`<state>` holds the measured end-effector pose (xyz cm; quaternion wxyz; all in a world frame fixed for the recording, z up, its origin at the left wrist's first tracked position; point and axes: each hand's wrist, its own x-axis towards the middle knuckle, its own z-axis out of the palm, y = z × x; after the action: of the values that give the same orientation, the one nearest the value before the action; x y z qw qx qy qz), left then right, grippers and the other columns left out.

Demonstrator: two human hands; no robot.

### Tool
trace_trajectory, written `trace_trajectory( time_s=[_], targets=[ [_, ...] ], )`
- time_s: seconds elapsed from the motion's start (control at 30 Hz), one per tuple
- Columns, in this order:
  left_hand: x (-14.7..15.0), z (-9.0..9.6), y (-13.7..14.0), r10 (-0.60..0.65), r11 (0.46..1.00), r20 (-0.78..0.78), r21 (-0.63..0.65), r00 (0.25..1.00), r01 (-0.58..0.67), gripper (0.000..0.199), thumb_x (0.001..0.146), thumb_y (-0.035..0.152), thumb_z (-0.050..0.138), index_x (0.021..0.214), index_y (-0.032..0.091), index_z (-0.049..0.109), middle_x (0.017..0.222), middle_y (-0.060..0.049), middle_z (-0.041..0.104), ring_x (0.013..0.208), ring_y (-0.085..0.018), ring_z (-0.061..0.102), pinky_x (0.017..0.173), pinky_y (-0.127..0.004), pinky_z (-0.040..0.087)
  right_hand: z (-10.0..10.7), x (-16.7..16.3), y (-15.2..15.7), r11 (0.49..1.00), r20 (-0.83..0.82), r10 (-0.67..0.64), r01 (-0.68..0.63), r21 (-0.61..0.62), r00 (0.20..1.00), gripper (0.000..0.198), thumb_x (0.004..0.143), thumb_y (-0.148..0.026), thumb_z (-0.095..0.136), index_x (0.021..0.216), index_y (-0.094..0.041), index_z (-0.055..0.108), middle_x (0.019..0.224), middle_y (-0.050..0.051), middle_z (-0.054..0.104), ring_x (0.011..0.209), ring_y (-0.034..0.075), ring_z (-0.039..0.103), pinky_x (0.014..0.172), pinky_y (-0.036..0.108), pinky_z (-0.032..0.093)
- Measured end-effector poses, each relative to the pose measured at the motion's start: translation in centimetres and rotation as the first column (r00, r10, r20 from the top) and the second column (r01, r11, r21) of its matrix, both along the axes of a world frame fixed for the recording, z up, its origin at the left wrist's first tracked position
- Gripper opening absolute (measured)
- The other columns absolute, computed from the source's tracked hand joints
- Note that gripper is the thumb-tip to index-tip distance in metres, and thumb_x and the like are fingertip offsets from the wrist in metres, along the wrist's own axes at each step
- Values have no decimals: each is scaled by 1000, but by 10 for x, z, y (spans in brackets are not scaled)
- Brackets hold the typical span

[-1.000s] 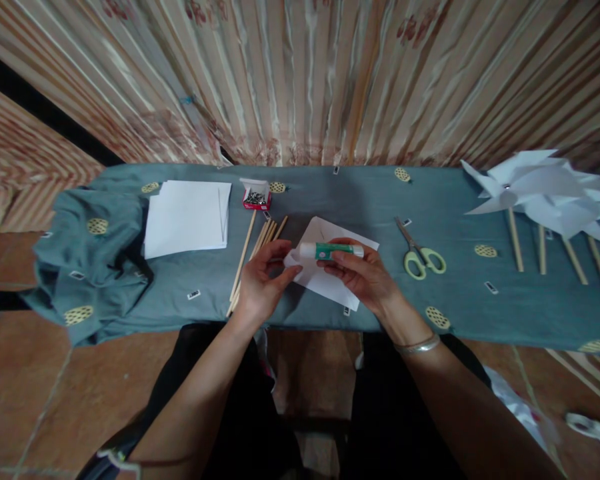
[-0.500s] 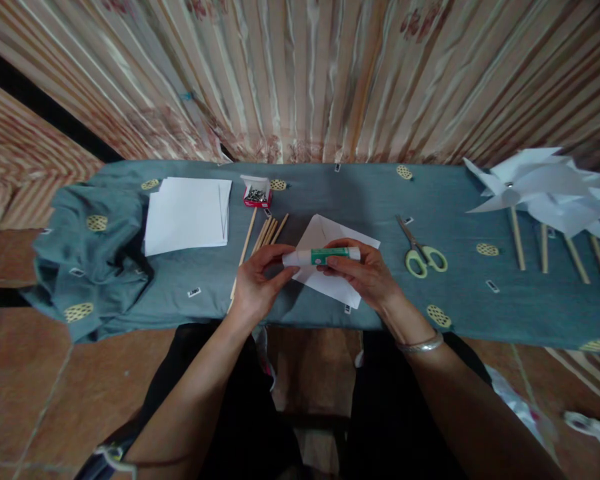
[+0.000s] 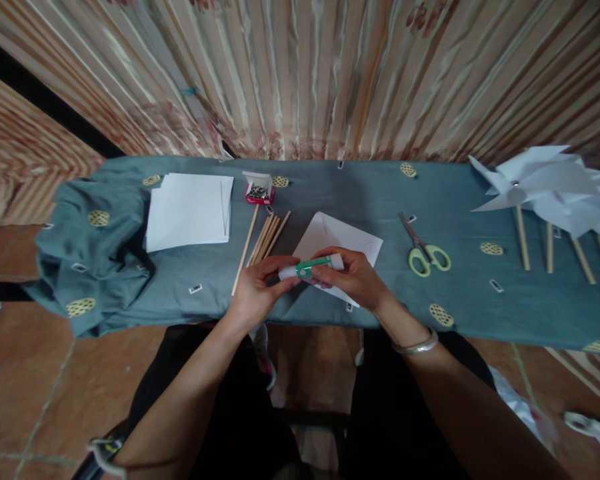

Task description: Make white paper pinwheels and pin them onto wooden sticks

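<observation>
A white glue stick with a green label is held crosswise between both hands. My left hand pinches its white left end. Around the label and right end curl the fingers of my right hand. Under the hands lies a square white sheet of paper with crease or cut lines, partly hidden by the fingers. Several thin wooden sticks lie beside my left hand. Scissors with pale green handles rest to the right of the paper, blades pointing away.
A stack of white paper lies at the left. Behind the sticks stands an open red box of small metal pins. Several white paper pinwheels on sticks lie at the right. The cloth-covered table meets a curtain behind.
The glue stick looks shorter end to end, its right end now nearer my left hand, and it tilts slightly. Both hands have moved a little down and closer together.
</observation>
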<state>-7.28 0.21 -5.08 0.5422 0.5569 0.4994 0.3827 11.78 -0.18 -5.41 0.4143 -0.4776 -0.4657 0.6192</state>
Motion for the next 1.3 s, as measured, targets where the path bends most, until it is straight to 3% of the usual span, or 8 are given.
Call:
trace_trajectory(
  time_s=[0.2, 0.33, 0.47, 0.57, 0.7, 0.8, 0.9, 1.3],
  targets=[
    [-26, 5, 15, 212, 976, -59, 59, 976, -208, 37, 61, 38, 83, 89, 16, 73, 88, -4, 75, 80, -19, 69, 80, -33, 57, 10, 38, 2, 943, 267, -211, 124, 308, 940, 32, 79, -45, 69, 100, -21, 67, 96, 5, 73, 86, 19, 69, 79, 35, 55],
    [-65, -5, 29, 339, 932, -196, 200, 920, -301, 33, 62, 39, 81, 86, 18, 71, 87, 1, 73, 82, -18, 66, 84, -36, 54, 11, 75, -8, 906, 584, -262, -13, 423, 769, 20, 86, -31, 62, 102, -21, 70, 101, 6, 74, 89, 22, 69, 84, 41, 56],
    [-97, -18, 33, 320, 935, -539, 312, 779, -168, 34, 72, 44, 72, 96, 21, 73, 100, 0, 73, 96, -25, 66, 89, -44, 50, 5, 87, -27, 838, 701, -166, -276, 471, 693, 26, 88, -18, 56, 112, -20, 67, 123, 11, 67, 117, 25, 61, 102, 48, 49],
    [-99, -12, 31, 347, 900, -647, 434, 679, -46, 45, 75, 49, 70, 112, 23, 69, 113, -4, 71, 112, -31, 61, 93, -48, 49, 0, 88, -36, 804, 749, -127, -375, 462, 651, 34, 86, -14, 56, 119, -19, 63, 132, 13, 62, 126, 26, 55, 107, 51, 45],
    [-56, 10, 14, 468, 702, -627, 692, 623, 169, 55, 79, 41, 73, 129, 24, 59, 126, -10, 63, 120, -33, 54, 99, -52, 46, 0, 89, -40, 802, 790, -87, -427, 417, 607, 42, 82, -11, 57, 123, -20, 61, 138, 13, 56, 134, 27, 47, 111, 51, 42],
    [-7, 12, -5, 158, 598, -654, 660, 740, 456, 41, 83, 29, 71, 122, 22, 59, 116, -8, 67, 110, -26, 60, 96, -46, 50, 2, 89, -41, 808, 808, -65, -444, 387, 586, 44, 81, -11, 58, 124, -17, 60, 140, 14, 54, 136, 28, 44, 113, 49, 40],
    [30, -1, -16, -72, 600, -658, 572, 750, 559, 33, 86, 27, 68, 118, 20, 60, 112, -8, 68, 107, -25, 60, 93, -43, 53, 3, 88, -43, 808, 812, -74, -442, 389, 579, 44, 81, -11, 58, 125, -17, 60, 139, 14, 55, 135, 27, 46, 113, 49, 41],
    [42, -10, -10, -111, 563, -636, 593, 764, 575, 16, 89, 19, 62, 105, 18, 67, 97, -7, 73, 91, -20, 65, 87, -40, 54, 2, 93, -42, 789, 790, -64, -454, 414, 609, 47, 81, -23, 70, 126, -22, 57, 137, 13, 56, 132, 29, 49, 108, 54, 45]
  ],
)
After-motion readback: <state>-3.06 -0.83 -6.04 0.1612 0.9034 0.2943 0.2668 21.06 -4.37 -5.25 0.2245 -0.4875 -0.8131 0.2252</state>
